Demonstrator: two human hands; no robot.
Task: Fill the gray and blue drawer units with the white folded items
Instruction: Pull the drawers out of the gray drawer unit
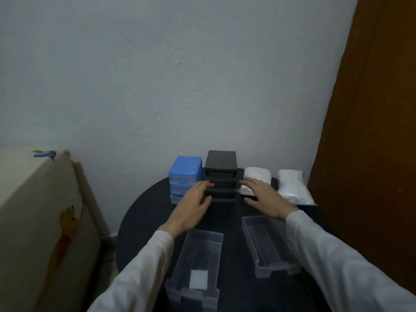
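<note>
A dark gray drawer unit (220, 167) stands at the back of the round dark table (144, 212), with a blue drawer unit (185, 174) at its left. My left hand (193, 204) reaches to the gray unit's lower left front, fingers lightly bent and touching it. My right hand (263, 198) hovers with fingers spread by its right side. Two clear drawers lie pulled out near me: the left drawer (198, 264) holds one white folded item (198, 278), the right drawer (267, 244) looks empty. Two packs of white folded items (257, 175) (292, 185) lie at the right.
A pale wall rises behind the table. A brown wooden door (371, 131) stands close on the right. A cream cabinet with cartoon stickers (40, 210) fills the left side. My white sleeves cross the table's near half.
</note>
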